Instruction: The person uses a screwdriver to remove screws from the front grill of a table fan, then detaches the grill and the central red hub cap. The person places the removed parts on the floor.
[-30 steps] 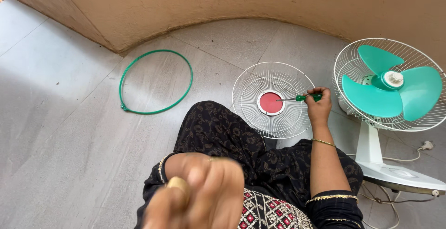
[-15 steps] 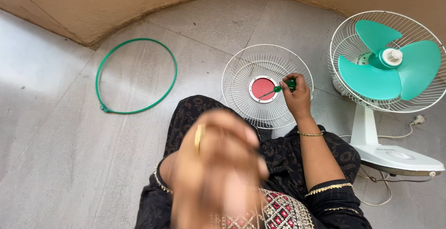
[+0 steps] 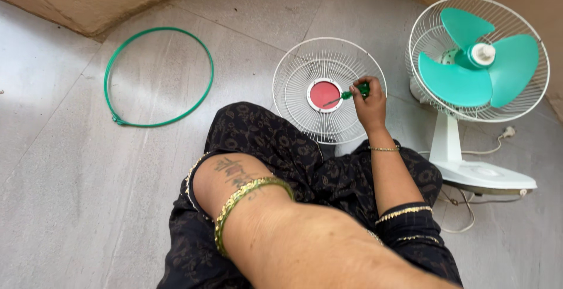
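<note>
Right, your right hand (image 3: 368, 104) is closed tight around the green-handled screwdriver (image 3: 352, 94), its thin metal tip resting on the round red hub of the white wire fan guard (image 3: 328, 89) lying flat on the grey tiled floor (image 3: 70, 166). Your left hand is out of view; only the forearm with its gold bangle (image 3: 243, 198) shows. The table fan (image 3: 478, 60) with smooth teal blades stands just right, and a green plastic ring (image 3: 158, 76) lies left.

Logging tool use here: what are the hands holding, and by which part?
The right hand grips a green-handled screwdriver by its handle, tip toward the grille's red centre. The left hand is out of frame; only its forearm shows.
</note>
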